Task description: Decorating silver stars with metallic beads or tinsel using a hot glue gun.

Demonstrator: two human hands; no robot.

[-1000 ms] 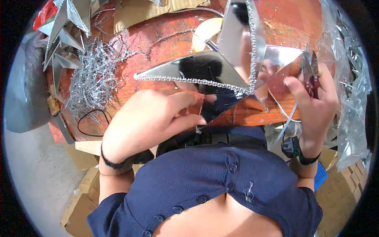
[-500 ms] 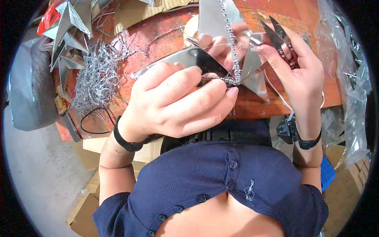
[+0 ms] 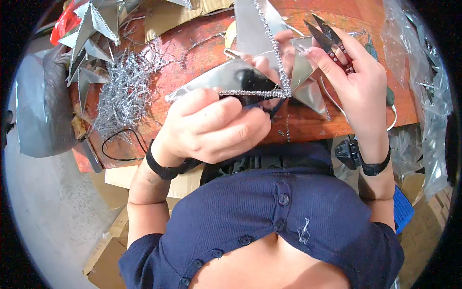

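Observation:
A silver mirrored star (image 3: 257, 29) is tilted up in front of me, with beaded silver trim (image 3: 276, 50) running down one edge and along its left point. My left hand (image 3: 216, 120) is closed at the lower edge of that left point, its curled fingers over the trim; what its fingertips pinch is partly hidden. My right hand (image 3: 358, 74) grips a pair of dark snips (image 3: 332, 43), blades apart and pointing up and left. Its thumb lies near the star's right side.
A tangled heap of silver trim (image 3: 122, 89) lies on the reddish table (image 3: 207, 41), beside more mirrored stars (image 3: 89, 29) at the left. A grey plastic bag (image 3: 41, 106) hangs past the left edge. Clear plastic wrap (image 3: 426, 96) drapes at the right; a thin black loop (image 3: 120, 156) sits near the front edge.
My left hand has moved left, away from the star's centre, and the trim now shows along the left point. The star and the snips have shifted slightly left.

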